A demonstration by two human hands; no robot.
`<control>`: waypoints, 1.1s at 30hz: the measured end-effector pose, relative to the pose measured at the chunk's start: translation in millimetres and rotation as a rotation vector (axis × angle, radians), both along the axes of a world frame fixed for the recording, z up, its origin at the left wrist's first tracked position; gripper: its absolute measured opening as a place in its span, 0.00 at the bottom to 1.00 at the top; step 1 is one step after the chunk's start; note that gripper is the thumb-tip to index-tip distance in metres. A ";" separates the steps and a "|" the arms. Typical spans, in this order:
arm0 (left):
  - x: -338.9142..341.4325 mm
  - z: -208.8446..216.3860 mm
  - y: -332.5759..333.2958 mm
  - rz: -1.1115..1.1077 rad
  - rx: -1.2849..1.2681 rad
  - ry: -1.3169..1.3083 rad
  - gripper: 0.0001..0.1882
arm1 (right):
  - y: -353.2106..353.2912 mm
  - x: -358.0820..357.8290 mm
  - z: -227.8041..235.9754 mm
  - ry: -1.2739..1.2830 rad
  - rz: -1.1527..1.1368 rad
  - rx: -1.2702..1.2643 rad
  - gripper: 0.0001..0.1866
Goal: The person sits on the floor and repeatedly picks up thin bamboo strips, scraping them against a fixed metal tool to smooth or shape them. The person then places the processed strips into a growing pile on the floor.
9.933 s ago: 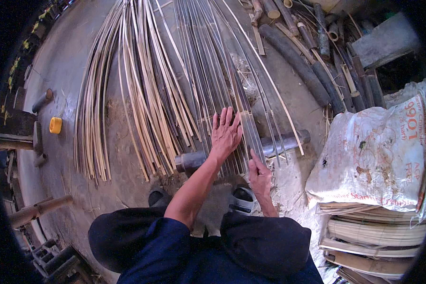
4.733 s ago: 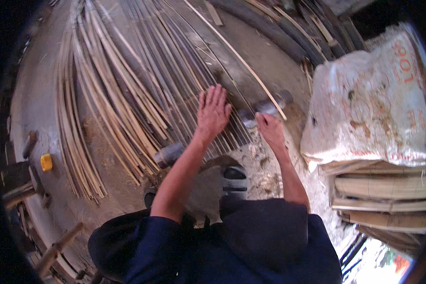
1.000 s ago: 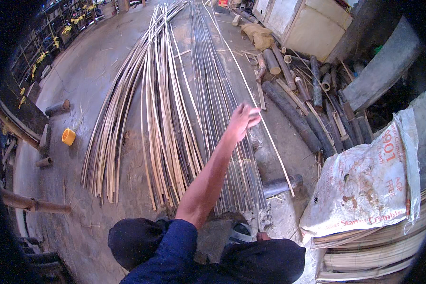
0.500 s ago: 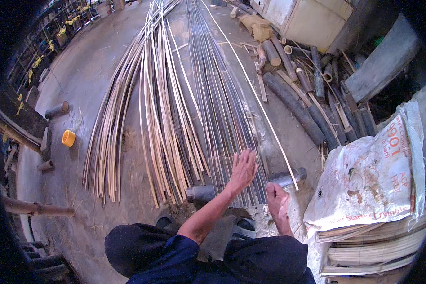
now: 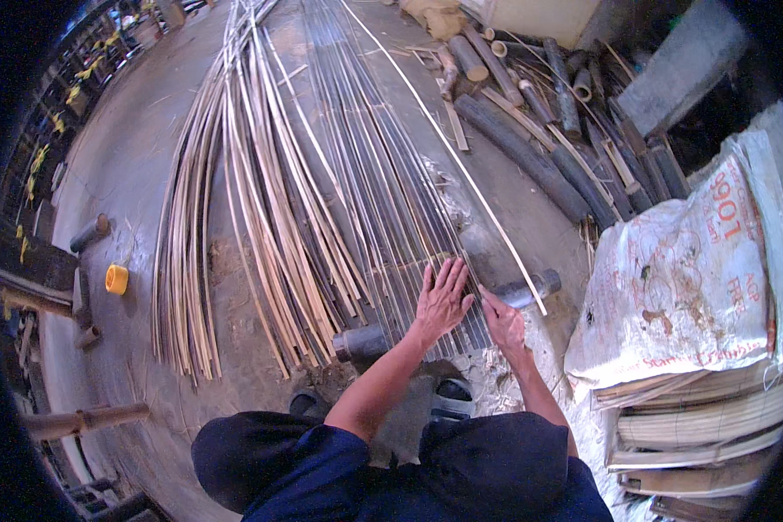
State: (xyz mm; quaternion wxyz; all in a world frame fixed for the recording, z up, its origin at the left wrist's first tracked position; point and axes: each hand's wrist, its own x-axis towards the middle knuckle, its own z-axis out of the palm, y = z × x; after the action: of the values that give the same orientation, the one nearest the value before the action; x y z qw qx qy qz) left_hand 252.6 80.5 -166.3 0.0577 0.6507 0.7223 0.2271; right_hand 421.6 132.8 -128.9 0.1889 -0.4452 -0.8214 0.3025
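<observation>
A long row of thin dark bamboo strips (image 5: 391, 174) runs away from me, its near end resting across a dark round pole (image 5: 363, 343). My left hand (image 5: 445, 300) lies flat on the strips near that end, palm down, fingers spread. Beside it, my right hand (image 5: 506, 326) is turned on edge against the right side of the row, its fingers stretched toward the outermost strip. Its lower fingers are partly hidden, and I see nothing held in it. One pale loose strip (image 5: 461, 177) lies apart to the right, crossing the pole's far end.
Loose bamboo strips (image 5: 270, 235) fan out at left. A yellow tape roll (image 5: 117, 279) sits on the floor further left. Bamboo poles and offcuts (image 5: 526, 161) are heaped at far right. A white printed sack (image 5: 670, 287) rests on bundled slats (image 5: 705, 422) to my right.
My left hand has come to rest flat on the strips. The right hand, curled before, has straightened its fingers and moved up against the row's right edge. The view has shifted slightly.
</observation>
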 end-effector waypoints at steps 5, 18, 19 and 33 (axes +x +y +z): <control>-2.9 2.2 0.3 -0.004 -0.013 -0.013 0.33 | 9.1 0.0 1.9 0.085 -0.047 0.007 0.18; 0.1 -1.6 5.8 -0.011 0.006 0.067 0.27 | 24.7 22.1 -10.5 -0.208 0.079 -0.097 0.17; 2.0 -2.2 5.6 -0.010 0.011 0.072 0.26 | 22.4 30.2 -10.3 -0.135 0.030 -0.119 0.16; 1.1 -0.4 5.4 -0.013 0.010 0.062 0.26 | -41.4 64.2 -34.8 0.355 -0.449 -0.760 0.13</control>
State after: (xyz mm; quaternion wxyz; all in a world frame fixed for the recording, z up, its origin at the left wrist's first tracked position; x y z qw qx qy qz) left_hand 253.7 85.9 -166.7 0.0335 0.6624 0.7183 0.2102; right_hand 485.8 91.4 -163.8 0.2106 -0.5908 -0.4909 0.6047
